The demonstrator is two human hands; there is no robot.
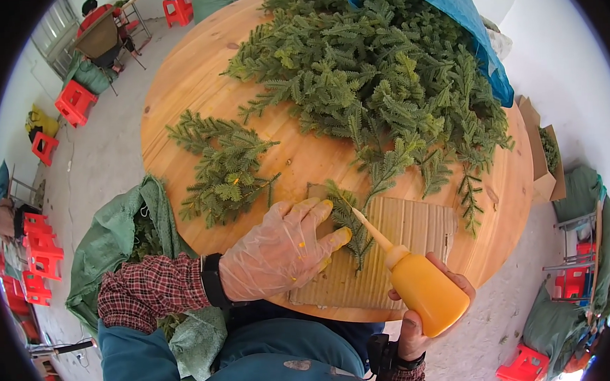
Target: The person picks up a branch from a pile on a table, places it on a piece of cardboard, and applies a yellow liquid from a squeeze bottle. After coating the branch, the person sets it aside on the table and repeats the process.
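My left hand (277, 250), in a clear plastic glove with yellow smears, pinches a green artificial fir sprig (355, 235) between thumb and fingers. The sprig lies over a piece of corrugated cardboard (417, 229). My right hand (414, 333) is bare and wraps round a squeeze bottle (429, 291) of orange-yellow liquid. The bottle tilts so that its long pale nozzle points up and left, with the tip at the sprig near my left fingers. Left of the cardboard lies a small pile of fir sprigs (224, 170) with a few orange-yellow spots.
A large heap of fir sprigs (375, 76) spills from a blue sack (488, 57) on the round wooden table (170, 121). A green sack (107, 232) stands by my left arm. Right of the table is a cardboard box (543, 157). Red stools (75, 102) and seated people are farther off.
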